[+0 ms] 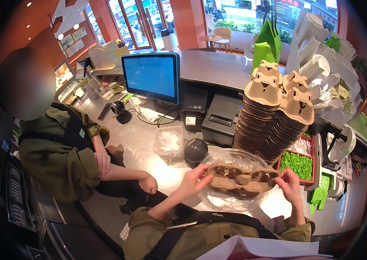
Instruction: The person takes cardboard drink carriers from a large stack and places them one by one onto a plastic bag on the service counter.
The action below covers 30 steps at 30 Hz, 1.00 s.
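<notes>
A brown moulded-pulp cup carrier [243, 178] is held level between my two hands over the metal counter. My left hand [196, 182] pinches its left end between thumb and fingers. At the opposite end, my right hand [289, 183] grips the rim. Crumpled clear plastic film [217, 198] lies beneath and around the carrier. Just beyond it rises a tall double stack of similar pulp carriers [268, 120], leaning slightly. Whether the held piece is one carrier or several nested together, I cannot tell.
A co-worker [63, 146] stands at the left, forearms near the counter. Behind the film are a round dark object [196, 150], a clear plastic tub [169, 141], a printer [221, 118] and a monitor [151, 78]. A red divided box [297, 165] and a green tape dispenser [320, 191] stand right.
</notes>
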Each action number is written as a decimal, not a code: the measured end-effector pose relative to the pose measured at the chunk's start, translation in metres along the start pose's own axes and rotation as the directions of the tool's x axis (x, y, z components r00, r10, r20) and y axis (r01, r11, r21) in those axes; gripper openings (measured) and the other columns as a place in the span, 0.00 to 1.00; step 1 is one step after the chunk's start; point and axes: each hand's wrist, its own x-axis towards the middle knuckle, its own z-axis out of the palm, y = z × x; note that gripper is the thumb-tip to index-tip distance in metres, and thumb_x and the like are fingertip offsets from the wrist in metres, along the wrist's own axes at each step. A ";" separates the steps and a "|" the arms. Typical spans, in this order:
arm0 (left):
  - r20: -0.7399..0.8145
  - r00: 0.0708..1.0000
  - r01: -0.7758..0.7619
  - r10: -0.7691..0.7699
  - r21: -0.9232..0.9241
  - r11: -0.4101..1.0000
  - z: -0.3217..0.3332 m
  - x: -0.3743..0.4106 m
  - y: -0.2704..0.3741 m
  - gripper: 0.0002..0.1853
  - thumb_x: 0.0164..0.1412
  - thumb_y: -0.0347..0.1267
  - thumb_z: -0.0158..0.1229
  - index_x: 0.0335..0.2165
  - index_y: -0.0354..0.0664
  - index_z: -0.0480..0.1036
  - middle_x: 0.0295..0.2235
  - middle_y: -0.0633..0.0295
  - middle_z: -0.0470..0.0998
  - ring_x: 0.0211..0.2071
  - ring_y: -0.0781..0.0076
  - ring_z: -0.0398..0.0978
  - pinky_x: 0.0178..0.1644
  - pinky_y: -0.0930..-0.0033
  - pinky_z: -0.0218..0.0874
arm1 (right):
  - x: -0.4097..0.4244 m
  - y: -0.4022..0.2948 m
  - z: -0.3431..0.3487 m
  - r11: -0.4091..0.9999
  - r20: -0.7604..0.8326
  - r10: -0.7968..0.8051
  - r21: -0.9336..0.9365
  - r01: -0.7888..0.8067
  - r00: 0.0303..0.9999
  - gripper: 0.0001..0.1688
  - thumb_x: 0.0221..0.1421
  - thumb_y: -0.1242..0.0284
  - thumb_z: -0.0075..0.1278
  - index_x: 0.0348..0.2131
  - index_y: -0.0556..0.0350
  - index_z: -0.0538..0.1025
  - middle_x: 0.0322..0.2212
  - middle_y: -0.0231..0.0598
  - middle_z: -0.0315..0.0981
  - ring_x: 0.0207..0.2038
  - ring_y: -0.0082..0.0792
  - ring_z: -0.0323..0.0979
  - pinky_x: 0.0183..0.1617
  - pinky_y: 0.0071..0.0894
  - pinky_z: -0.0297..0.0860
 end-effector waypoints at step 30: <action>-0.169 0.889 -0.399 0.425 0.167 0.901 0.026 -0.012 -0.003 0.20 0.48 0.18 0.50 0.43 0.29 0.61 0.24 0.53 0.75 0.25 0.65 0.74 0.33 0.70 0.64 | 0.211 -0.120 -0.142 0.163 0.075 -0.856 -0.900 0.405 0.512 0.08 0.45 0.81 0.46 0.25 0.61 0.61 0.22 0.45 0.61 0.25 0.49 0.64 0.27 0.38 0.62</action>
